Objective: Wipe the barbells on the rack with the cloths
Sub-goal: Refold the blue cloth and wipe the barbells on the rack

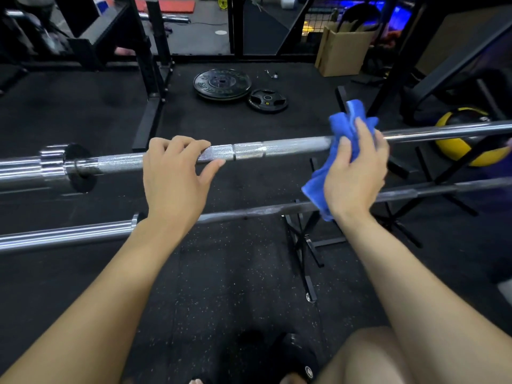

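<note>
A chrome barbell lies across the view at hand height, its knurled shaft running left to right. My left hand rests on top of the shaft left of centre, fingers curled over it and thumb below. My right hand holds a blue cloth wrapped against the same shaft further right. A second, duller barbell lies lower and nearer to me, passing under both wrists.
Two black weight plates lie on the rubber floor behind the bars, a smaller one beside them. A yellow and black medicine ball sits at right. Black rack uprights and stand legs surround the bars. A cardboard box stands behind.
</note>
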